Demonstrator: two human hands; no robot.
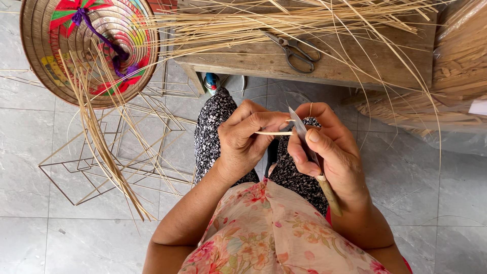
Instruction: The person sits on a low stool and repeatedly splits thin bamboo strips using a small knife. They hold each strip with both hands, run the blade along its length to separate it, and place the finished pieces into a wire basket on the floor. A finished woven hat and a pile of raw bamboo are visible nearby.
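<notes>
Nearest the camera, below both hands, sits a pink floral blouse (264, 233) over black-and-white patterned trousers (213, 132).

Just above the blouse, my left hand (243, 139) pinches a thin pale bamboo strip (274, 133) between thumb and forefinger, fingers clenched on it, the strip lying level and pointing toward the other hand. My right hand (329, 152) grasps a small knife with a flat grey blade and a wooden handle (309, 147); the blade stands nearly upright and meets the strip's end, and the handle sticks out below the palm.

I judge the step in hand to be shaving or splitting the strip's tip. The next move, as I read it, calls for a steady pinch on the left and a shallow, controlled draw of the blade along the grain, with the left thumb kept clear of the edge.

As for containers: left of and above the hands, an upturned conical woven hat with a bright painted lining and a purple ribbon (89, 48) holds only the ribbon, with loose strips lying across its rim. Right of the hands, a woven basket-like bulk (456, 66) shows; I cannot tell what is in it. Above the hands, a wooden worktop (365, 61) carries grey metal scissors (297, 50) and a heap of long pale strips (264, 20).
</notes>
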